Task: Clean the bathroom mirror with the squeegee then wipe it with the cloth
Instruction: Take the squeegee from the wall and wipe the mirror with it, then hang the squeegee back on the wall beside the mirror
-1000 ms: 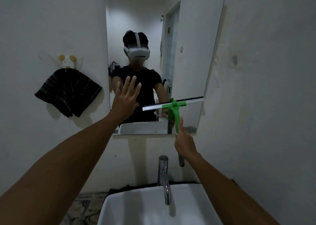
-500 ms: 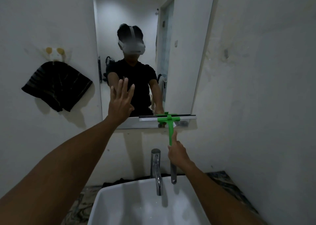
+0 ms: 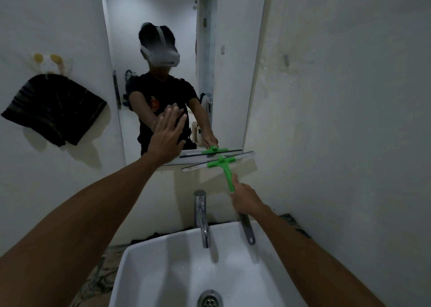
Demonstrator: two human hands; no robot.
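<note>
A person's right hand (image 3: 245,197) is clamped around the handle of a green plastic squeegee with a pale metal blade (image 3: 220,161), the blade lying level just past the bottom edge of the frameless rectangular wall mirror (image 3: 233,73), at its right-hand corner. The left hand (image 3: 166,139) is spread open, fingers together and empty, flat against or just in front of the lower glass; which cannot be told. A dark striped cloth (image 3: 52,111) hangs untouched from a wall hook well to the left of the mirror. Below, a chrome tap (image 3: 201,215) rises over a white ceramic basin (image 3: 163,271). By the look of it, a squeegee pass has reached the bottom of the glass; whether more passes remain cannot be judged, and the wipe with the cloth has yet to begin.
</note>
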